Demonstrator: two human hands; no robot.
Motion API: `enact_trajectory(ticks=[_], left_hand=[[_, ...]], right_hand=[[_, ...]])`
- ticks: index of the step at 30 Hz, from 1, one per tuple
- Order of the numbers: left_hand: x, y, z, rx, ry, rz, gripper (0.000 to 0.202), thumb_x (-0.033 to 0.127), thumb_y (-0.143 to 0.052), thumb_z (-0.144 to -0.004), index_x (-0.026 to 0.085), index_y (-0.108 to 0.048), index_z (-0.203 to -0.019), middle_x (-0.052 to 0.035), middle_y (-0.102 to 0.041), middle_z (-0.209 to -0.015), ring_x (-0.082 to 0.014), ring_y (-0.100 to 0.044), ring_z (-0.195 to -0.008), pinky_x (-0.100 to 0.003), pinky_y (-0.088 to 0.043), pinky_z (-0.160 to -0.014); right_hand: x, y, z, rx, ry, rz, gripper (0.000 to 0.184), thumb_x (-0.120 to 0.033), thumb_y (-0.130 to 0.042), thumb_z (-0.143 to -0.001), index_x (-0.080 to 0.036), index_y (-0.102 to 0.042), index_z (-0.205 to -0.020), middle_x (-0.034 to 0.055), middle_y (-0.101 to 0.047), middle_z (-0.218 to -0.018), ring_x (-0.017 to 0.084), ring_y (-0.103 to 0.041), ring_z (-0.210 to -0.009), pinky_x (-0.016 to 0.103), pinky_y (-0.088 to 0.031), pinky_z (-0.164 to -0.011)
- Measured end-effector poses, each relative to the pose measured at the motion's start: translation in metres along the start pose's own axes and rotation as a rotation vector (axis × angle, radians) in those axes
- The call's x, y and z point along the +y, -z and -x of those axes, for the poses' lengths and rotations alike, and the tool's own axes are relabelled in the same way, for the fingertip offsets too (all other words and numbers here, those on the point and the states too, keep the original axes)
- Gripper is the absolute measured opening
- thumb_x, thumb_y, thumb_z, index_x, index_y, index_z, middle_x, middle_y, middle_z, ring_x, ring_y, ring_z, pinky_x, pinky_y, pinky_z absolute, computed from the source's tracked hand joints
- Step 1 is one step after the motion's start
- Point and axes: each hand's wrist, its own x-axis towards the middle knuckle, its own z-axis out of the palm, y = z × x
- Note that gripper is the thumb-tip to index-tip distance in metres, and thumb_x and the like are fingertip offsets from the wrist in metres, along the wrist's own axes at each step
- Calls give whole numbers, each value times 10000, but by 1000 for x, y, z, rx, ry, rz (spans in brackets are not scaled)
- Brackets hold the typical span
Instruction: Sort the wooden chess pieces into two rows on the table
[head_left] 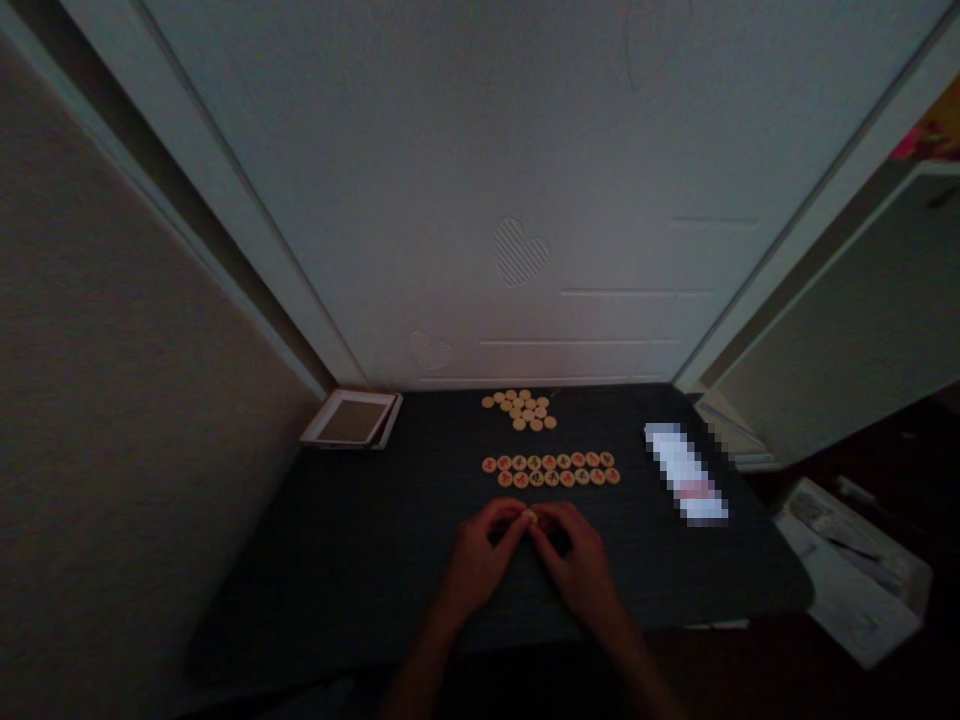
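My left hand (484, 545) and my right hand (574, 550) meet above the dark table, thumbs and fingertips pinched on one small pale xiangqi piece (531, 516). The fingers cover most of it, so its marking is hidden. Just beyond my fingertips, round wooden xiangqi pieces (551, 478) lie in two neat rows, with red or dark characters facing up. Farther back, near the wall, sits a loose cluster of plain-looking pieces (528, 415), with no characters visible on their upper faces.
A shallow framed tray or box (352, 420) lies at the table's (360, 560) back left corner. On the right is a bright, pixelated rectangular object (686, 475). A white panel (480, 200) with heart patterns rises behind the table. A whitish container (855, 570) stands lower, beyond the right edge.
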Motion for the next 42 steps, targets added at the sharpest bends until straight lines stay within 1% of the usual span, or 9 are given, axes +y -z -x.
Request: enact_trajectory(ticks=[5, 13, 20, 23, 27, 34, 39, 42], left_hand=[[3, 0, 0, 10, 5, -7, 206, 394, -628, -917, 231, -701, -1018, -25, -778, -981, -206, -738, -920, -312, -580, -856], [5, 2, 1, 3, 7, -19, 217, 391, -594, -934, 240, -709, -1041, -28, -773, -1030, -213, -728, -957, -306, -572, -874], [6, 3, 1, -22, -2, -2, 237, 396, -591, -938, 239, -690, -1084, -39, -765, -1056, -216, -723, -988, -325, -572, -900], [7, 3, 2, -21, -18, 0, 233, 386, -600, -933, 236, -685, -1090, -37, -764, -1065, -211, -719, -1006, -325, -565, -916], [7, 2, 2, -24, -12, 18, 230, 375, -613, -925, 236, -672, -1098, -43, -767, -1051, -212, -729, -980, -334, -572, -907], [8, 3, 4, -51, -7, 45, 225, 345, -611, -923, 230, -641, -1114, -54, -757, -1073, -214, -722, -1005, -338, -567, -919], [5, 3, 4, -54, -18, 72, 202, 318, -608, -928, 233, -627, -1111, -46, -745, -1087, -201, -714, -1018, -323, -555, -934], [3, 3, 4, -58, -19, 90, 187, 304, -604, -932, 232, -617, -1104, -44, -739, -1088, -197, -712, -1023, -322, -553, -938]], right_hand=[[1, 0, 0, -13, 20, -5, 185, -300, -628, -943, -239, -673, -1112, 44, -700, -954, 185, -672, -827, 318, -558, -780], [-1, 0, 0, -12, 26, -12, 190, -276, -633, -934, -253, -679, -1117, 38, -695, -948, 183, -665, -820, 310, -556, -763], [-5, 2, -1, 10, 20, -40, 204, -271, -624, -937, -253, -677, -1133, 46, -697, -976, 188, -675, -838, 313, -562, -771], [-6, 2, -1, 27, 17, -40, 186, -272, -625, -936, -252, -681, -1113, 43, -698, -973, 185, -678, -832, 310, -562, -769], [-5, 2, 0, 29, 8, -46, 162, -287, -621, -942, -243, -675, -1087, 49, -692, -977, 186, -676, -826, 317, -560, -770], [-6, 2, 0, 46, 10, -105, 153, -306, -616, -945, -232, -668, -1069, 59, -694, -982, 189, -684, -834, 314, -576, -755], [-6, 2, -1, 39, 5, -115, 144, -289, -609, -950, -239, -663, -1074, 57, -686, -1005, 191, -680, -871, 317, -571, -783], [-5, 2, 0, 39, 5, -94, 138, -277, -616, -946, -239, -660, -1072, 51, -681, -985, 187, -673, -855, 309, -562, -768]])
